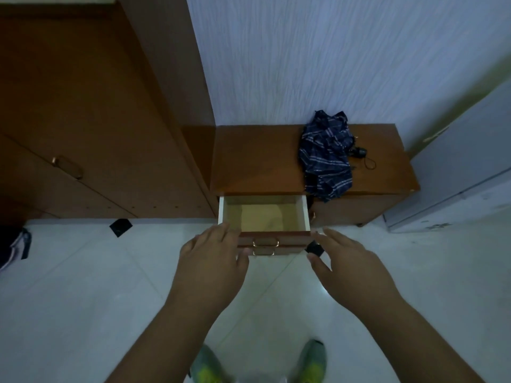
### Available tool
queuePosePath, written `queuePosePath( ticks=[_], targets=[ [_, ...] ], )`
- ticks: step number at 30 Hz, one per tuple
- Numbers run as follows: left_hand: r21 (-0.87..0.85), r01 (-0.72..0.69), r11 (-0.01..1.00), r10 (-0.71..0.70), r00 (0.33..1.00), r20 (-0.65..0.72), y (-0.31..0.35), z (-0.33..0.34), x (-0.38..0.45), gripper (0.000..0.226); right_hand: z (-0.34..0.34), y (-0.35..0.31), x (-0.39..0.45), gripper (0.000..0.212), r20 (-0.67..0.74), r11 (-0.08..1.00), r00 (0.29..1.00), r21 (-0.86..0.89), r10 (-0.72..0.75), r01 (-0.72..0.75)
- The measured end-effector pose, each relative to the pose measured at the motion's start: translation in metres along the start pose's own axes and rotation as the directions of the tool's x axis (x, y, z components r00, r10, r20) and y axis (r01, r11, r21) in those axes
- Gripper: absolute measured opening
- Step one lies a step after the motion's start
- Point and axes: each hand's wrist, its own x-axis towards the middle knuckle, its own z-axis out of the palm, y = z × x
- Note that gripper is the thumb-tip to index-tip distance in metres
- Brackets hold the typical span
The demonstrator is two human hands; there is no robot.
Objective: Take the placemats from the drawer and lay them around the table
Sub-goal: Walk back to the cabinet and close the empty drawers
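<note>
Two hands, left hand (213,261) and right hand (348,268), fingers spread, flank open wooden drawer (264,215); smooth interior seemingly bare.

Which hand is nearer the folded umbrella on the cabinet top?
Right. The right hand is below the umbrella, by the open drawer's front right corner; the left hand is at its front left corner, farther away.

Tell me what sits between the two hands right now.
In the head view, the open drawer's wooden front with its brass handle lies between the left hand and right hand; a second handle shows just below it.
</note>
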Motion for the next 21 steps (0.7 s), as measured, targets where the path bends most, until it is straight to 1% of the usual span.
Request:
queuePosePath(
  ticks=[3, 7, 9, 11, 12, 14, 15, 17, 18, 19, 21],
  targets=[
    [0.007, -0.005, 1.0, 0.005, 1.0, -0.01, -0.019, 0.043, 0.021, 0.045, 0.046, 0.002, 0.027, 0.051, 0.006, 0.999, 1.0, 0.043, 0.016, -0.017],
    [-0.024, 0.034, 0.999, -0.035, 0.999, -0.032, -0.04, 0.119, 0.049, 0.046, 0.124, 0.016, 0.07, 0.054, 0.024, 0.999, 1.0, 0.04, 0.009, -0.01],
    [-0.028, 0.053, 0.998, -0.054, 0.998, -0.033, -0.047, 0.161, 0.059, 0.048, 0.163, 0.026, 0.089, 0.056, 0.048, 0.998, 0.998, 0.045, 0.032, -0.035],
    [-0.047, 0.08, 0.996, -0.08, 0.997, 0.004, -0.052, 0.205, 0.069, 0.052, 0.205, 0.039, 0.109, 0.061, 0.07, 0.99, 0.994, 0.112, 0.08, -0.087],
    [-0.064, 0.093, 0.994, -0.092, 0.996, 0.024, -0.054, 0.226, 0.073, 0.054, 0.224, 0.045, 0.117, 0.066, 0.093, 0.974, 0.989, 0.187, 0.115, -0.131],
    [-0.132, 0.123, 0.984, -0.118, 0.992, 0.046, -0.06, 0.265, 0.082, 0.057, 0.26, 0.054, 0.132, 0.074, 0.141, 0.892, 0.971, 0.385, 0.195, -0.235],
    [-0.193, 0.144, 0.971, -0.137, 0.989, 0.048, -0.063, 0.282, 0.087, 0.059, 0.273, 0.056, 0.139, 0.075, 0.162, 0.825, 0.96, 0.49, 0.23, -0.281],
    [-0.334, 0.189, 0.923, -0.191, 0.981, 0.028, -0.068, 0.313, 0.097, 0.062, 0.292, 0.055, 0.15, 0.077, 0.197, 0.633, 0.928, 0.685, 0.316, -0.361],
    [-0.392, 0.201, 0.898, -0.215, 0.977, 0.008, -0.07, 0.326, 0.103, 0.062, 0.3, 0.055, 0.154, 0.077, 0.196, 0.529, 0.913, 0.764, 0.357, -0.37],
    [-0.445, 0.197, 0.873, -0.234, 0.972, -0.03, -0.073, 0.338, 0.108, 0.063, 0.308, 0.055, 0.16, 0.077, 0.163, 0.451, 0.91, 0.827, 0.38, -0.336],
    [-0.569, 0.16, 0.806, -0.269, 0.957, -0.112, -0.077, 0.363, 0.115, 0.063, 0.324, 0.055, 0.17, 0.077, 0.084, 0.353, 0.913, 0.905, 0.399, -0.238]
  ],
)
